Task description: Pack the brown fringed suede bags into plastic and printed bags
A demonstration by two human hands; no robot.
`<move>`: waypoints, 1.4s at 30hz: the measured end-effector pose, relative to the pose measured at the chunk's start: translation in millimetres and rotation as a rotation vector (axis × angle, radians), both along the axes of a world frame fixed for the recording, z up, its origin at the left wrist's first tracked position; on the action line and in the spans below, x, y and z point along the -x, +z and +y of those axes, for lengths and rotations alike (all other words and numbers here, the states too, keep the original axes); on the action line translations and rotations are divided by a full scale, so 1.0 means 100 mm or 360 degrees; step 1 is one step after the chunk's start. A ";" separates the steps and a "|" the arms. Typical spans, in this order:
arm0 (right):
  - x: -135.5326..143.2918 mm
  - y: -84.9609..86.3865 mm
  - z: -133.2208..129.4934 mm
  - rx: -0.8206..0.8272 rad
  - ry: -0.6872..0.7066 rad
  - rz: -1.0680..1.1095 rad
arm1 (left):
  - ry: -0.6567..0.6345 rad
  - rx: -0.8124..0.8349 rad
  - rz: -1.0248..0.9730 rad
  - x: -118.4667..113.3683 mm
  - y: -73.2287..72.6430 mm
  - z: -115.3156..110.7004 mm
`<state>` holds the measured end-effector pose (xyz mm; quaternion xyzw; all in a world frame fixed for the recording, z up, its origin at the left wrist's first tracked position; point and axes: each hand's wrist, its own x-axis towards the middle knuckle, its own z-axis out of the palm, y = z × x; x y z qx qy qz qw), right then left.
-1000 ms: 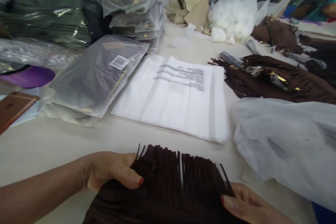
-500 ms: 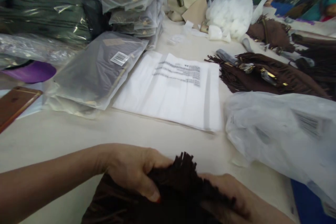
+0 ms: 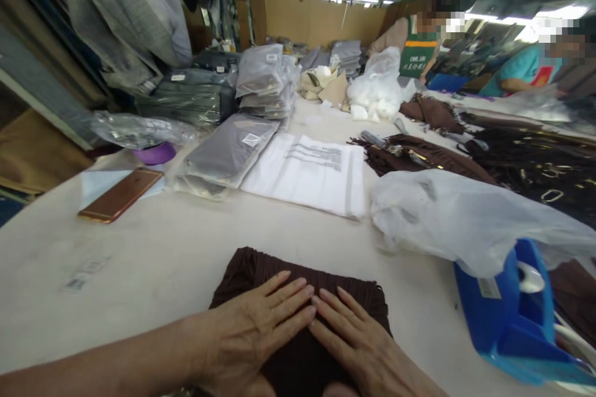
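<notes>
A dark brown fringed suede piece (image 3: 261, 268) lies folded on the pale table (image 3: 153, 260) right in front of me. My left hand (image 3: 256, 329) and my right hand (image 3: 354, 338) both rest flat on top of it, palms down, fingers stretched and fingertips nearly touching in the middle. Neither hand grips anything.
A stack of white printed bags (image 3: 307, 173) lies beyond, with grey packed bags (image 3: 228, 152) to its left. A rose-gold phone (image 3: 121, 194) lies at the left. A loose clear plastic bag (image 3: 465, 217) and a blue tape dispenser (image 3: 507, 310) are at the right. More brown fringed pieces (image 3: 419, 158) lie farther back; two people work at the far end.
Both hands have folded the fringe under and now press flat on the folded piece. The camera has tilted up, showing the room and the people.
</notes>
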<state>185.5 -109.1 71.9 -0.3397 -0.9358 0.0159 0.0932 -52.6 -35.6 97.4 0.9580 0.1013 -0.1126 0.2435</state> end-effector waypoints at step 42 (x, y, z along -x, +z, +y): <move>0.85 -0.87 -0.31 -0.0963 -0.0438 0.0505 | 0.2311 0.0123 -0.0078 1.04 -0.44 -0.98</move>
